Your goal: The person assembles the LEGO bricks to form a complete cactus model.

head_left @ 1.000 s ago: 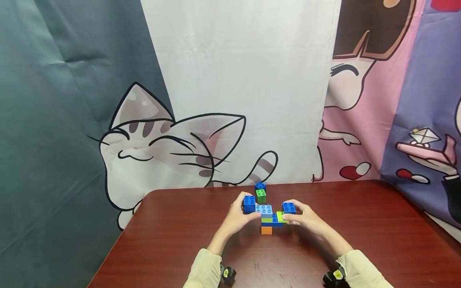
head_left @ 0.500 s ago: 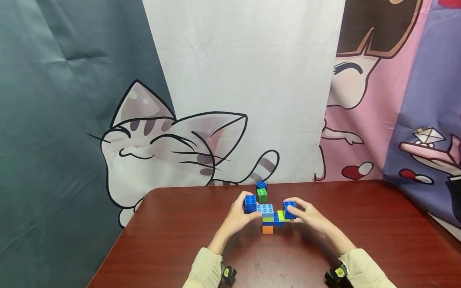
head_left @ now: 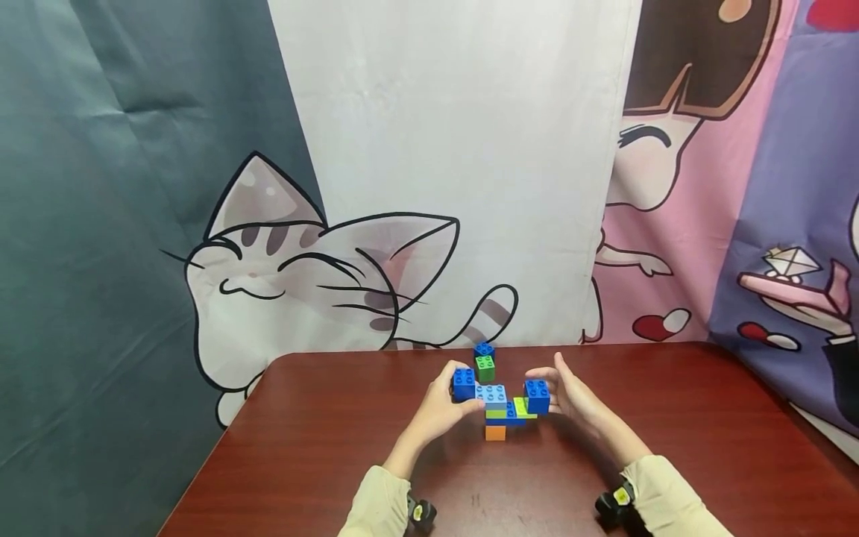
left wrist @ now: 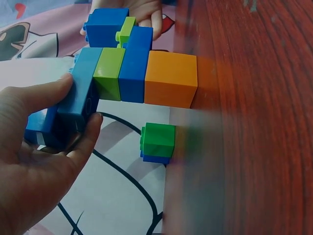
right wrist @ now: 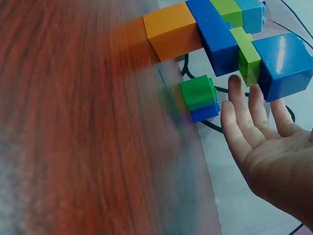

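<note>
A stack of toy building bricks stands on the table on an orange brick (head_left: 495, 433). Above that lie a long blue brick (left wrist: 136, 63) and lime bricks (left wrist: 108, 73). My left hand (head_left: 438, 409) pinches the light blue brick (head_left: 491, 395) on the left side, thumb in front and fingers behind. A blue brick (head_left: 464, 382) sits at that end, partly hidden by the hand. On the stack's right end, a blue brick (head_left: 537, 397) sits on a thin lime brick (right wrist: 248, 58). My right hand (right wrist: 274, 147) is beside it with fingers extended, holding nothing.
Behind the stack, a green brick (head_left: 485, 368) stands with a blue brick (head_left: 484, 350) at the back of the brown table (head_left: 322, 447). A cloth printed with a cartoon cat (head_left: 295, 291) hangs past the far edge.
My right hand has let go of the right-hand blue brick; its thumb has lifted away and its fingers have straightened. My left hand keeps its grip in nearly the same place.
</note>
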{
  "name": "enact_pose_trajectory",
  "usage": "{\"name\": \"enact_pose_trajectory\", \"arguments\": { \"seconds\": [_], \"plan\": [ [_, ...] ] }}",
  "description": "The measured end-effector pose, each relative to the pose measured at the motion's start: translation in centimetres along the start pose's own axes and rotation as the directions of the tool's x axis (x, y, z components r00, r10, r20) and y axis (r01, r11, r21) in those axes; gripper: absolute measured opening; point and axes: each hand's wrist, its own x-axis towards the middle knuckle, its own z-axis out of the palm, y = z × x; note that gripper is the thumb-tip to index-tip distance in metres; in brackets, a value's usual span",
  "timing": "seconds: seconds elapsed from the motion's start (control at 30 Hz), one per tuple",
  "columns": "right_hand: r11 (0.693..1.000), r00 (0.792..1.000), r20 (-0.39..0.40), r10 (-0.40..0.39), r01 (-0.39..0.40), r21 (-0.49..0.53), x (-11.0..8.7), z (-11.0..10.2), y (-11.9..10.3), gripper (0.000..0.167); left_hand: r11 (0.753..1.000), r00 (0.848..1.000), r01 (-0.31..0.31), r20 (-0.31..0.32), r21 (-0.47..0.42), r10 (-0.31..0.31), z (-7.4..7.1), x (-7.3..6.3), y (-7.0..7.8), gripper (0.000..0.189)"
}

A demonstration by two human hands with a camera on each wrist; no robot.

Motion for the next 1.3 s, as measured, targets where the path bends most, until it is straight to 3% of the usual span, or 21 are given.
{"name": "enact_pose_trajectory", "arguments": {
  "seconds": [0.27,0.5,0.63,0.97,1.3],
  "plan": [
    [1.000,0.998,-0.060,-0.015,0.015,-0.007,2.0,0.0,0.2,0.080,1.000,1.000,-0.013,-0.011,-0.010,0.013,0.1,-0.3,-0.1,0.048],
    [0.996,0.980,-0.200,0.008,-0.026,-0.088,3.3,0.9,0.6,0.071,1.000,1.000,-0.024,0.001,0.003,0.024,0.4,-0.6,-0.3,0.046],
    [0.996,0.970,-0.241,-0.002,-0.020,-0.090,3.8,1.3,1.0,0.062,1.000,1.000,-0.026,0.004,0.006,0.026,0.4,-0.7,-0.5,0.046],
    [0.998,0.959,-0.283,0.008,-0.024,-0.055,5.4,2.3,0.6,0.058,1.000,1.000,-0.021,-0.008,-0.008,0.021,0.2,-0.4,-0.4,0.045],
    [1.000,0.961,-0.276,0.017,-0.023,-0.018,6.3,3.4,0.0,0.057,1.000,1.000,-0.029,0.000,0.012,0.029,-0.1,-0.4,-0.4,0.048]
  ]
}}
